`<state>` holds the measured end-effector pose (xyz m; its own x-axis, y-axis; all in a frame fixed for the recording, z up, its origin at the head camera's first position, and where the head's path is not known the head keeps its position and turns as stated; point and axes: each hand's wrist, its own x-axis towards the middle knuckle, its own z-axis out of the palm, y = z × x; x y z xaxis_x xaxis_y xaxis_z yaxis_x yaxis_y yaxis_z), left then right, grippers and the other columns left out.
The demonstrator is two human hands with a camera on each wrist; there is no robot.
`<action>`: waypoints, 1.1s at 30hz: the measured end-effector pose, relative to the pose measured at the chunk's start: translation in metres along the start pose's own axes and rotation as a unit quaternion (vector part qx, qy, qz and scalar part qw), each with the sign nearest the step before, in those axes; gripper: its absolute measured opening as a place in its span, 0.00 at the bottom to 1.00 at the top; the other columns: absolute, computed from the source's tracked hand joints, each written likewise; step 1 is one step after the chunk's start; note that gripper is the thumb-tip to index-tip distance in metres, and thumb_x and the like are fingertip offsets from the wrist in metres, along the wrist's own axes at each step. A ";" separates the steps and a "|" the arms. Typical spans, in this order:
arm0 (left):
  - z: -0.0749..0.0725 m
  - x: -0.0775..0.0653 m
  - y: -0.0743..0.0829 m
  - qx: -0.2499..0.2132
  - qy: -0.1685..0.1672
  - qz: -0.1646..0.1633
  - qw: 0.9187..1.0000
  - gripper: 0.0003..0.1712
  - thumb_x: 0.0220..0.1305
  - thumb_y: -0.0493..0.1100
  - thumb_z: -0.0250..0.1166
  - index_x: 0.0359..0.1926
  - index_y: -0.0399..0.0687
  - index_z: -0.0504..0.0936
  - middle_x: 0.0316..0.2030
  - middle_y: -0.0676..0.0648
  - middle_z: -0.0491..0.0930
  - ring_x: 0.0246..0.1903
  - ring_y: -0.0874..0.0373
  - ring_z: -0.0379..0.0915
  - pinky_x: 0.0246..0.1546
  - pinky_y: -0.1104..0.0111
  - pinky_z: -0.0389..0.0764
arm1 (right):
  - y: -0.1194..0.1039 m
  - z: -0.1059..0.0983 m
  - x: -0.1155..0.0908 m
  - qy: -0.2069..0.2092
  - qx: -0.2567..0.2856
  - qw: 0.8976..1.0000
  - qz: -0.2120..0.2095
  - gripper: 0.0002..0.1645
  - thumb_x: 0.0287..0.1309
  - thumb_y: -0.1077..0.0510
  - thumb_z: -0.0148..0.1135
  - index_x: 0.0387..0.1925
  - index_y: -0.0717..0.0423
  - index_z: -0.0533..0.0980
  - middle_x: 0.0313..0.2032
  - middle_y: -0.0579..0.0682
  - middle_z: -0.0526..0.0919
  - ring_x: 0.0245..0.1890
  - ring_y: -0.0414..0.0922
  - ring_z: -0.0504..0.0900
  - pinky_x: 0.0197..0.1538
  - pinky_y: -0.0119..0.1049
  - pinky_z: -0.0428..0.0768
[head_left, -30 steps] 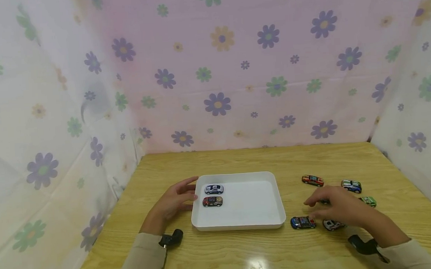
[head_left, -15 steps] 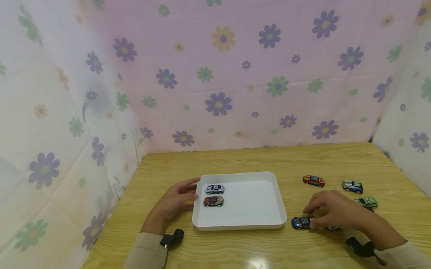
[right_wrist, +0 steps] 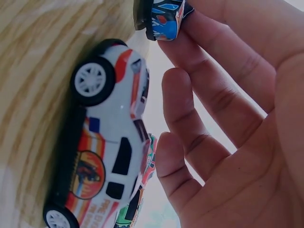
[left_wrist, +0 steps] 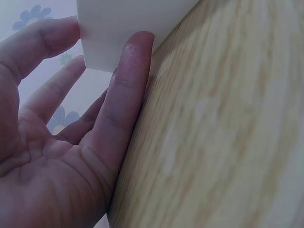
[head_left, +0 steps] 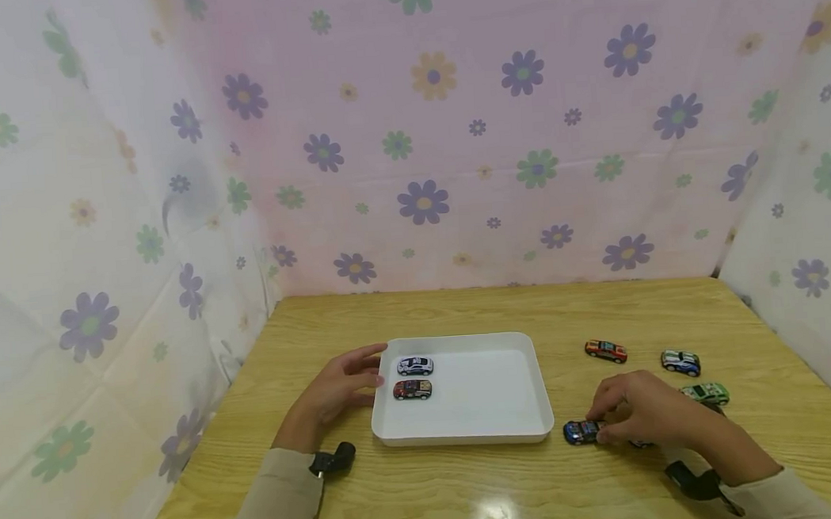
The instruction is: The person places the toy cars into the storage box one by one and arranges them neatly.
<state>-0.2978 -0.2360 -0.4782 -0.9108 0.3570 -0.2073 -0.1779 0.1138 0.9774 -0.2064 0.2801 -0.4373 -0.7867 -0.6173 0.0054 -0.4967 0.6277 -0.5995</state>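
My right hand [head_left: 649, 410] pinches the rear end of a blue toy car [head_left: 578, 432] that sits on the table right of the tray; its patterned end [right_wrist: 165, 21] shows at the fingertips in the right wrist view. A white toy car with orange markings [right_wrist: 102, 147] lies beside this palm, mostly hidden in the head view. The left hand [head_left: 334, 391] touches the left wall of a white tray [head_left: 494, 437] with extended fingers, seen against the tray's side [left_wrist: 109, 42] in the left wrist view. Inside the tray stand a white toy car [head_left: 415, 366] and a red one [head_left: 412, 390].
Further right on the wooden table [head_left: 429, 489] are an orange-red toy car [head_left: 606, 350], a white, green and blue one [head_left: 680, 362] and a green one [head_left: 708, 393]. A flowered cloth [head_left: 452, 154] hangs behind and at both sides.
My right hand has come down slightly toward the blue toy car, and its thumb and fingers have closed on that car's rear. The left hand stays against the tray.
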 end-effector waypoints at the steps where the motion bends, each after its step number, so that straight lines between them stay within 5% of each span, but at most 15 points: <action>1: 0.000 0.000 0.000 -0.001 -0.001 0.001 1.000 0.41 0.64 0.32 0.70 0.76 0.56 0.70 0.73 0.38 0.67 0.65 0.43 0.72 0.51 0.51 0.88 | 0.000 0.000 0.000 0.000 -0.002 1.000 -0.001 0.09 0.57 0.45 0.77 0.41 0.33 0.89 0.41 0.31 0.85 0.43 0.34 0.84 0.45 0.35 0.86; 33: 0.000 0.001 -0.002 0.001 0.004 0.004 1.000 0.39 0.64 0.33 0.71 0.74 0.56 0.71 0.72 0.38 0.68 0.64 0.44 0.74 0.50 0.50 0.88 | -0.015 -0.012 0.001 0.049 -0.034 0.998 -0.036 0.06 0.60 0.47 0.75 0.39 0.32 0.87 0.39 0.31 0.85 0.35 0.32 0.80 0.34 0.34 0.82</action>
<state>-0.2983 -0.2359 -0.4802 -0.9151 0.3502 -0.1999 -0.1702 0.1139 0.9788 -0.2037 0.2758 -0.4189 -0.7787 -0.6143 0.1274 -0.5742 0.6162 -0.5391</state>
